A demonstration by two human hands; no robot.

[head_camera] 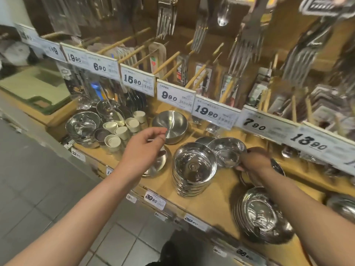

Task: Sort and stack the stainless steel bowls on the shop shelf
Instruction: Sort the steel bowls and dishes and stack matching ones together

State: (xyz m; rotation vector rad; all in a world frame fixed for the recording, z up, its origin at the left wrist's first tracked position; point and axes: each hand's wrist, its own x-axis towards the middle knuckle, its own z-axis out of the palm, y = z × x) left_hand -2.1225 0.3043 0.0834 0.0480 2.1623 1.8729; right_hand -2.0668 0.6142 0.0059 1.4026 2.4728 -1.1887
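Gripping a tilted bowl point(227, 154) rim (beside the stack point(194, 169)), right hand point(253, 160).

Right hand point(253, 160) grips tilted steel bowl point(226, 154) beside bowl stack point(194, 169); left hand point(144, 148) hovers.

Two hands point(143, 148) point(253, 160), six white cups point(123, 131), three bowl stacks point(194, 169).

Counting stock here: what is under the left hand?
Under the left hand lies a shallow steel bowl, only its right part showing. The rest, and anything beneath it, is covered.
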